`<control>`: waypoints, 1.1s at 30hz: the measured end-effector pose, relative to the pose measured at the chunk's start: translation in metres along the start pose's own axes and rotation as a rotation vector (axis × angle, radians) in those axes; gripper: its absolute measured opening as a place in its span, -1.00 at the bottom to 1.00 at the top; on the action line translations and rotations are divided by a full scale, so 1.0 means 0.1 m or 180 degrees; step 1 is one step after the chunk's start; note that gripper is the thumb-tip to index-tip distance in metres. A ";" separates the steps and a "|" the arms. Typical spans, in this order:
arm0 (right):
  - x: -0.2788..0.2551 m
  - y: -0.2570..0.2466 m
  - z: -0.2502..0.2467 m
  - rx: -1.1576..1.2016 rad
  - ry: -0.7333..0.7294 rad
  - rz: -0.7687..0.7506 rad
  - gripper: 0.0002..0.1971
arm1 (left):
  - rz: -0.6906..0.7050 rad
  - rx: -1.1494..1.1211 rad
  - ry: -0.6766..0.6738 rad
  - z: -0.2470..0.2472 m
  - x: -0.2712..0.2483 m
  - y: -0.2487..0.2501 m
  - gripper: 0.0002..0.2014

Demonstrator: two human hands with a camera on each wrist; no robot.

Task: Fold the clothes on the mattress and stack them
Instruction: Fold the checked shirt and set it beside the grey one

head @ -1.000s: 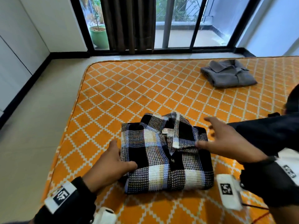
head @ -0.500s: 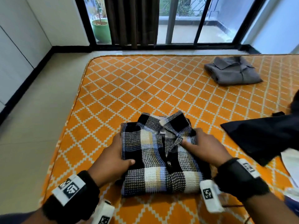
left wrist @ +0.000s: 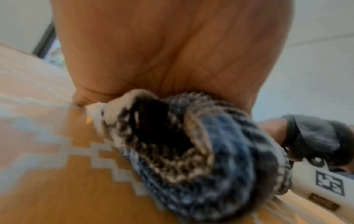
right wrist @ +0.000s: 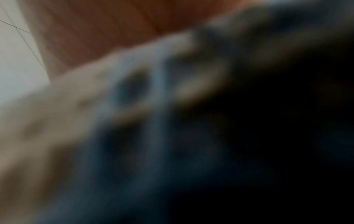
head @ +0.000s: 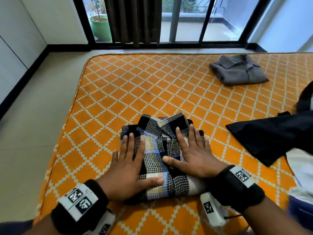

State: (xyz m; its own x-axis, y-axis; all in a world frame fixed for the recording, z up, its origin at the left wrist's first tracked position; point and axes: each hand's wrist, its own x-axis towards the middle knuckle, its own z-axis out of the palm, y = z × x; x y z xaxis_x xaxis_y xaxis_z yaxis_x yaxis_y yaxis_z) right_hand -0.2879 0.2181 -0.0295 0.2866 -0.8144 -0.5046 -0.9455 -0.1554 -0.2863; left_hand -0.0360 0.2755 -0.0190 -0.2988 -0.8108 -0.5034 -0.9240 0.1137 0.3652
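Two flat palms press the folded plaid shirt (head: pixel 162 160): left hand (head: pixel 130 168), right hand (head: pixel 194 155), fingers straight.

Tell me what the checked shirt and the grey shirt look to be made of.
Checked shirt: apparently a thick waffle-weave cotton, matte; a small raised grid texture shows across its checks. Grey shirt: a smoother, finer woven or knit cloth, matte, with soft creases; the fibre cannot be told from here.

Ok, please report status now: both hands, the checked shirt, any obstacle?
Left hand and right hand flat, pressing checked shirt. Shirt folded on mattress. Grey shirt folded, apart. Nothing blocking.
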 end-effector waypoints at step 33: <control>0.25 0.29 -0.46 0.0197 0.0967 -0.0973 0.02 | 0.0280 0.0112 0.1441 -0.62 0.40 0.15 -0.23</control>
State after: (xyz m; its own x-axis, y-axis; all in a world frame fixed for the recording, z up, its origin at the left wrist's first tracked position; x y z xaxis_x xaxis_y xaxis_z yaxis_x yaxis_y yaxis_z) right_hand -0.3152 0.1671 -0.0129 0.4847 -0.8651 -0.1291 -0.8104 -0.3887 -0.4384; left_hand -0.0470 0.2094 0.0151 -0.2494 -0.9654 -0.0762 -0.9096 0.2065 0.3606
